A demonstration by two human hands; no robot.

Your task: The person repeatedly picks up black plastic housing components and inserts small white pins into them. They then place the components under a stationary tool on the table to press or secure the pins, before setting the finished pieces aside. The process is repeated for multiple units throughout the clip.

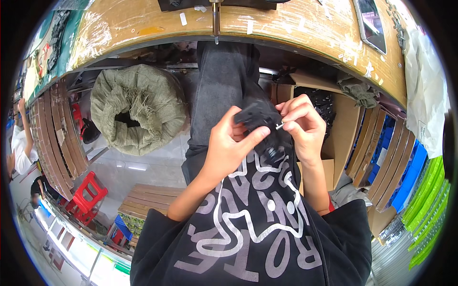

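My left hand (231, 143) is closed around a cluster of black parts (257, 114) above my lap. The cluster is smeared by motion, so its exact kind is unclear. Close beside it, my right hand (304, 128) pinches a small shiny metal piece (279, 126) between thumb and fingers, at the right edge of the black cluster. Whether the metal piece is joined to the cluster cannot be made out. More dark, blurred material (273, 151) hangs just below, in front of my shirt.
Ahead runs a wooden workbench (143, 24) with a metal spindle (216, 24) at its edge and a phone (371, 26) on the right. An open green woven sack (162, 95) stands left of my legs. To the right is a cardboard box (344, 128) holding black parts.
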